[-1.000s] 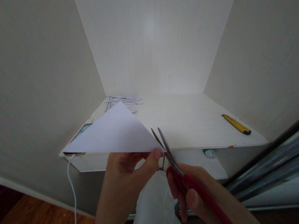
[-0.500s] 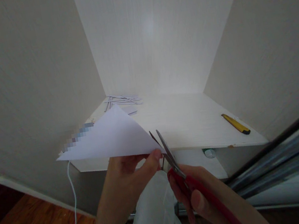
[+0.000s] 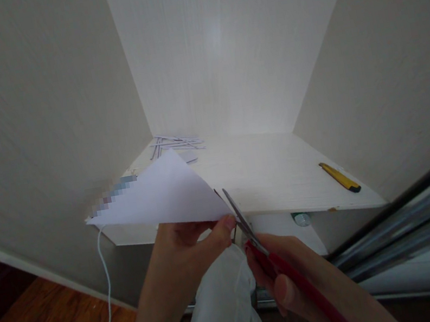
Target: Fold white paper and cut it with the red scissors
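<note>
A white sheet of paper (image 3: 163,194), triangular in outline, is pinched at its lower right corner by my left hand (image 3: 199,249), thumb on top and fingers underneath. My right hand (image 3: 286,270) grips a pair of scissors (image 3: 256,245) with red handles. Its metal blades are parted and point up and away, right at the paper's right corner beside my left thumb. One blade is partly hidden behind the paper's edge. Whether the blades touch the paper, I cannot tell.
On the white shelf (image 3: 266,169), several thin paper strips (image 3: 179,143) lie at the back left. A yellow utility knife (image 3: 339,177) rests at the right. Below is a bottle with a green label (image 3: 301,218). A white cable (image 3: 106,283) hangs at the left; metal rails (image 3: 407,222) run at the right.
The paper's far left tip has shifted slightly right and up. My right hand and the scissors have moved a little to the right, while my left hand stays nearly in place.
</note>
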`<state>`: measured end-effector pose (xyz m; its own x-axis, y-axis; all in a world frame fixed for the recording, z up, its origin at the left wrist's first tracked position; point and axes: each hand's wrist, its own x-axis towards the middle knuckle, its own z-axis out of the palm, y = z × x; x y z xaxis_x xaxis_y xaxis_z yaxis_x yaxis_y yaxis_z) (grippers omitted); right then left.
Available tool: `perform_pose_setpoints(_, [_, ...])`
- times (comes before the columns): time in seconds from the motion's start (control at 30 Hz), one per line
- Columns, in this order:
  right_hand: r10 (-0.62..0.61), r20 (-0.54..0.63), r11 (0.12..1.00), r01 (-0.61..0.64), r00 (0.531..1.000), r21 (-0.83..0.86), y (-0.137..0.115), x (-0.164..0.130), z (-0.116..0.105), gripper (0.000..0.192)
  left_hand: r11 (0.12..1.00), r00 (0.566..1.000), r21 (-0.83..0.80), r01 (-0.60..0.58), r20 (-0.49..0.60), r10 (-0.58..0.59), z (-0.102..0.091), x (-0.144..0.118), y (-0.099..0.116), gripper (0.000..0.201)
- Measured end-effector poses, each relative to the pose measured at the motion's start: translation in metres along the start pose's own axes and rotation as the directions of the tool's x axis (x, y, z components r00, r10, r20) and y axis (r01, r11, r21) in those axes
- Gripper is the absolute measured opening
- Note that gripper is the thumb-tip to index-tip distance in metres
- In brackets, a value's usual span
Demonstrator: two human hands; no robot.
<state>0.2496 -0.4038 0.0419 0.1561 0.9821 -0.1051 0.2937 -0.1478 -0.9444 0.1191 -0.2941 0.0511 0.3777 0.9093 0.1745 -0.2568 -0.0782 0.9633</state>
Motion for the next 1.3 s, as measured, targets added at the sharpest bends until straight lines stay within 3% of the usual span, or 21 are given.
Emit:
perform_pose_setpoints(0.23, [-0.035, 0.015, 0.999, 0.034, 0.999, 0.016, 0.003, -0.002, 0.002, 0.059, 0.999, 0.999, 0.036, 0.021, -0.038, -0.02, 0.002, -0.003, 0.006, 0.016])
perform_pose_setpoints(0.43, [-0.049, -0.064, 0.998, 0.052, 0.997, 0.041, 0.006, -0.002, 0.004, 0.05, 0.997, 0.998, 0.068, 0.028, -0.054, -0.025, 0.002, -0.004, 0.008, 0.012])
perform_pose_setpoints(0.67, [-0.114, 0.03, 0.993, 0.115, 0.993, -0.017, -0.002, 0.001, 0.0, 0.054, 0.997, 0.998, 0.061, 0.05, -0.038, -0.048, 0.001, -0.003, 0.005, 0.011])
perform_pose_setpoints(0.8, [-0.131, -0.066, 0.991, 0.129, 0.989, -0.026, -0.006, -0.004, 0.002, 0.05, 0.995, 0.995, 0.058, 0.086, -0.048, -0.083, 0.002, -0.004, 0.006, 0.009])
perform_pose_setpoints(1.2, [-0.118, -0.04, 0.993, 0.118, 0.992, -0.009, -0.002, 0.001, 0.002, 0.049, 0.998, 0.998, -0.01, 0.066, -0.014, -0.066, 0.0, -0.002, 0.006, 0.013])
perform_pose_setpoints(1.27, [-0.141, -0.008, 0.99, 0.141, 0.99, -0.014, -0.002, 0.005, 0.001, 0.055, 0.998, 0.998, -0.004, 0.065, -0.02, -0.065, 0.0, -0.003, 0.007, 0.012])
perform_pose_setpoints(1.3, [-0.147, 0.075, 0.989, 0.149, 0.986, -0.02, -0.001, 0.007, 0.0, 0.06, 0.998, 0.998, -0.002, 0.063, -0.019, -0.063, 0.0, -0.004, 0.007, 0.015])
